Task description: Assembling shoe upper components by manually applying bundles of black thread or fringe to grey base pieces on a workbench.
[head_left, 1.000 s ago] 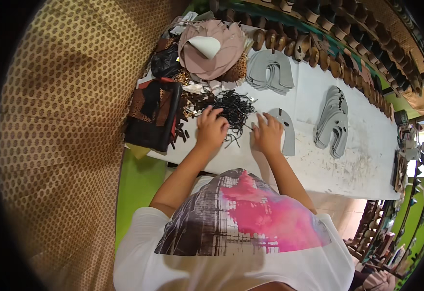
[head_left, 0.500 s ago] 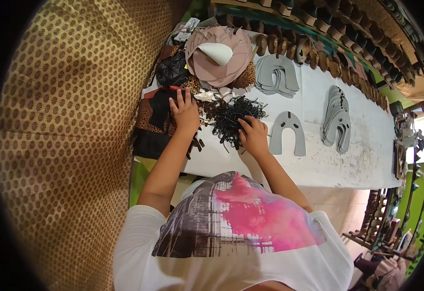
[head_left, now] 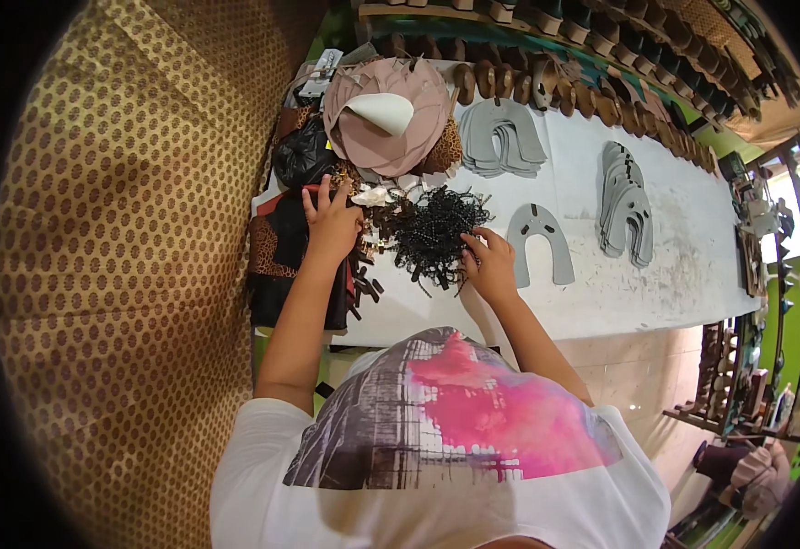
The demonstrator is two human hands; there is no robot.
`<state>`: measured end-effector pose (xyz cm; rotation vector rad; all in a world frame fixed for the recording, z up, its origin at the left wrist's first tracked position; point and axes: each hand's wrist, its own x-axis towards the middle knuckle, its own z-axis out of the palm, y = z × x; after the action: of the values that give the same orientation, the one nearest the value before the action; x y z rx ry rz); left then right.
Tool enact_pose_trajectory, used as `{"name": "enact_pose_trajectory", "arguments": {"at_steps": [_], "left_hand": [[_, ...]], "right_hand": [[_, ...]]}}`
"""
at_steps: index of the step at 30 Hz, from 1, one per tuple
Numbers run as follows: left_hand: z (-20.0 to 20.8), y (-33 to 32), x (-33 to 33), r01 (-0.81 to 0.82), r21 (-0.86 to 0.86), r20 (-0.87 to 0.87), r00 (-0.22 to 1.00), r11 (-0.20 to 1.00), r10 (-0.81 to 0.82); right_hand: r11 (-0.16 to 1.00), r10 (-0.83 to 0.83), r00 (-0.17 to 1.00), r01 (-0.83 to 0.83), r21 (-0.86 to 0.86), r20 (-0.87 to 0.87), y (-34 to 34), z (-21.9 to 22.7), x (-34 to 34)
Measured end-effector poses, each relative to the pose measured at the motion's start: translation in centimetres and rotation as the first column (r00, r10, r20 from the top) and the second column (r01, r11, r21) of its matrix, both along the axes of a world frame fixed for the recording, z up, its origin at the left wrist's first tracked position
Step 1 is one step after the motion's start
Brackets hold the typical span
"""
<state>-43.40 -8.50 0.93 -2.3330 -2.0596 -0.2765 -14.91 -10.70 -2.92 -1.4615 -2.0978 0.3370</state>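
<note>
My left hand (head_left: pixel 334 231) is open with fingers spread, over folded black, red and leopard-print material (head_left: pixel 276 242) and beside small dark brown pieces (head_left: pixel 363 284). To its right is a tangled pile of thin black beaded-looking strips (head_left: pixel 436 229) on the white-covered table (head_left: pixel 592 306). At the pile's right edge is my right hand (head_left: pixel 493 267); its fingers curve toward the strips with the thumb apart, and nothing shows held between them. Just right of that hand lies a single grey U-shaped piece (head_left: pixel 560 252) with small dark marks.
Overlapping grey U-shaped pieces lie in a back stack (head_left: pixel 500 137) and a right stack (head_left: pixel 627 206). Pinkish leather pieces (head_left: pixel 372 156) carry a white curled sheet (head_left: pixel 386 114), beside a black plastic bag (head_left: pixel 304 156). Brown shoe forms (head_left: pixel 564 91) line the far edge; a patterned curtain (head_left: pixel 134 274) hangs left.
My right hand has drawn back from on top of the black strips to their right edge. My left hand remains spread near the folded material. The whole view has shifted slightly.
</note>
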Motion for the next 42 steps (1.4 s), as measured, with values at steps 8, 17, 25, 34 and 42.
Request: {"name": "enact_pose_trajectory", "arguments": {"at_steps": [8,17,25,34,42], "left_hand": [[-0.8,0.5,-0.1,0.011,0.025,-0.062,0.998,1.0,-0.01],[0.2,0.5,-1.4,0.127,0.072,0.053,0.99,0.989,-0.131],[0.9,-1.3,0.2,0.174,0.16,0.219,0.954,0.972,-0.207],[0.1,-3.2,1.1,0.151,0.289,0.322,0.915,0.945,-0.244],[0.1,-3.1,2.2,-0.022,0.184,0.443,0.894,0.983,-0.063]], "right_hand": [[0.999,0.024,0.999,-0.025,-0.042,-0.023,0.1,0.1,-1.3],[0.998,0.042,0.995,-0.047,-0.048,-0.091,-0.1,0.4,-2.0],[0.962,0.252,0.941,-0.268,-0.043,-0.224,2.0,2.4,-6.6],[0.613,-0.067,0.779,-0.461,-0.642,-0.623,4.0,2.4,-9.6],[0.654,-0.145,0.784,-0.381,-0.653,-0.603,3.5,2.5,-8.1]]}}
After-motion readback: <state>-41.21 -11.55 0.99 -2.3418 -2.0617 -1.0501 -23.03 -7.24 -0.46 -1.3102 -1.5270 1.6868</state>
